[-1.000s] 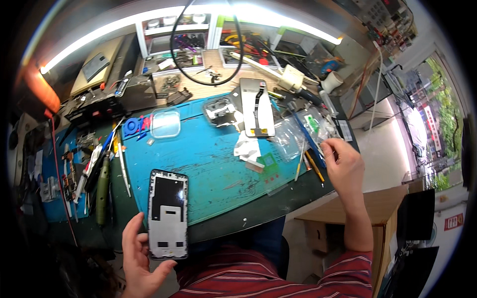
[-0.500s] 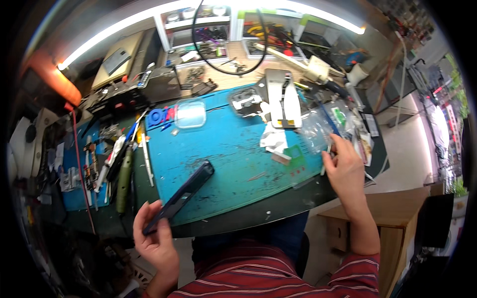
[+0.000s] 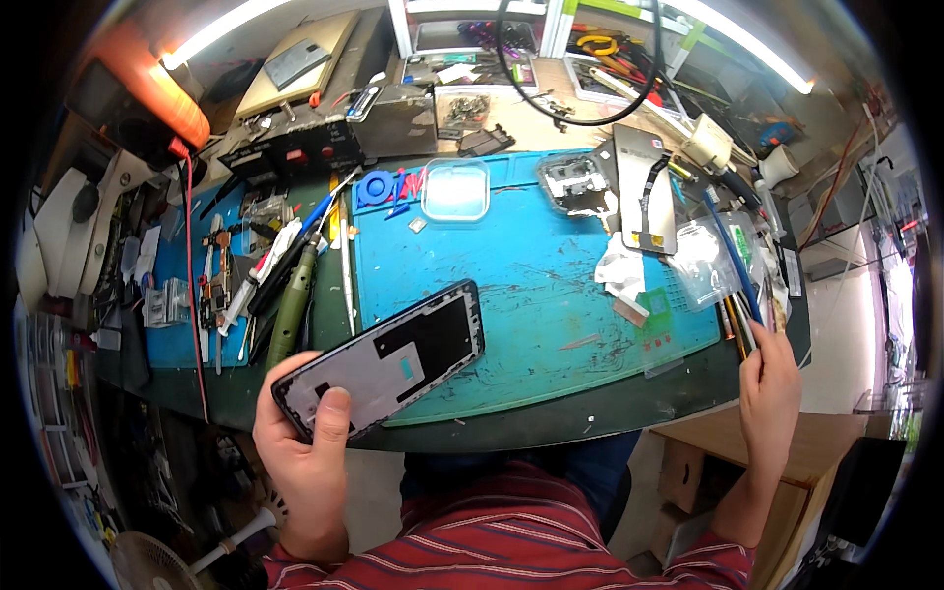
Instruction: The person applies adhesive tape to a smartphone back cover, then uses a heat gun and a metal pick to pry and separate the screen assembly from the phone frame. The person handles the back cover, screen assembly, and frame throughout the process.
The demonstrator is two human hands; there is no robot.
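Observation:
A dark phone frame [image 3: 433, 344], silver-grey inside with black patches, is gripped at its lower end by my left hand [image 3: 303, 442], thumb on the inner face, tilted over the front of the blue mat [image 3: 531, 295]. At the bench's right edge my right hand [image 3: 769, 398] has its fingers drawn together on slim tools beside a long blue stick tool [image 3: 737, 265]; what exactly they grip is hidden. Just above lie a clear plastic bag [image 3: 700, 258] and a pale screen panel [image 3: 637, 197] with a black ribbon cable.
Pens and tools crowd the left, around an olive handheld tool [image 3: 290, 315]. A clear box [image 3: 454, 192] and a dark tray [image 3: 575, 182] sit at the mat's back. A black cable loop [image 3: 580, 120] hangs above. A wooden cabinet [image 3: 733, 433] stands below right.
My left hand has raised and turned the phone frame from upright through edge-on to a slant, inner face showing. My right hand has shifted among the tools. The head view has swung.

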